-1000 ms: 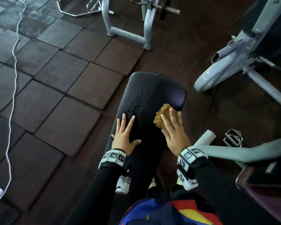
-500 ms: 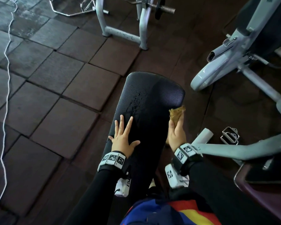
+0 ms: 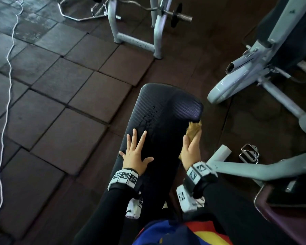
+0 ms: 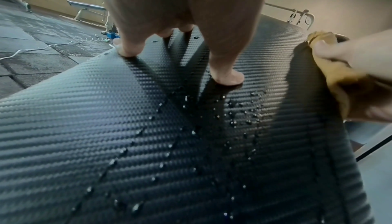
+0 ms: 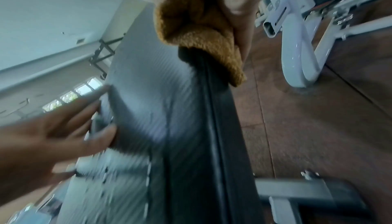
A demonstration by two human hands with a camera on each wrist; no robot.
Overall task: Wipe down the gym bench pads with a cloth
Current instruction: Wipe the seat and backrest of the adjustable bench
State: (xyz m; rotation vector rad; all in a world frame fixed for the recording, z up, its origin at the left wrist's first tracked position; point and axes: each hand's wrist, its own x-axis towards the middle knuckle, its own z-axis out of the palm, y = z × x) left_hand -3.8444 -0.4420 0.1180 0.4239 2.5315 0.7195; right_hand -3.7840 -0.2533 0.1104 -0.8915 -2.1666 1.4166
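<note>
The black ribbed bench pad (image 3: pixel 166 112) runs away from me, with water droplets (image 3: pixel 148 115) down its middle. My left hand (image 3: pixel 136 151) lies flat on the pad's near left part, fingers spread and straight; the left wrist view shows its fingertips (image 4: pixel 229 78) pressing the wet surface (image 4: pixel 148 143). My right hand (image 3: pixel 191 147) is turned on edge at the pad's right side. It grips a bunched brown cloth (image 3: pixel 193 129) against that side edge. The thumb (image 4: pixel 324 48) lies on top of the cloth (image 4: pixel 337 76). In the right wrist view the cloth (image 5: pixel 201 40) wraps over the pad's seam (image 5: pixel 212 110).
A grey exercise bike frame (image 3: pixel 237 82) and a pedal (image 3: pixel 249 153) stand close on the right, with a grey bar (image 3: pixel 254 168) by my right wrist. A weight rack (image 3: pixel 134 41) and barbell (image 3: pixel 180 15) stand ahead. A white cable (image 3: pixel 7 85) trails over the floor tiles at left.
My right hand has carried the cloth off the pad's top surface onto its right side edge and turned on edge. The left hand has stayed flat in place.
</note>
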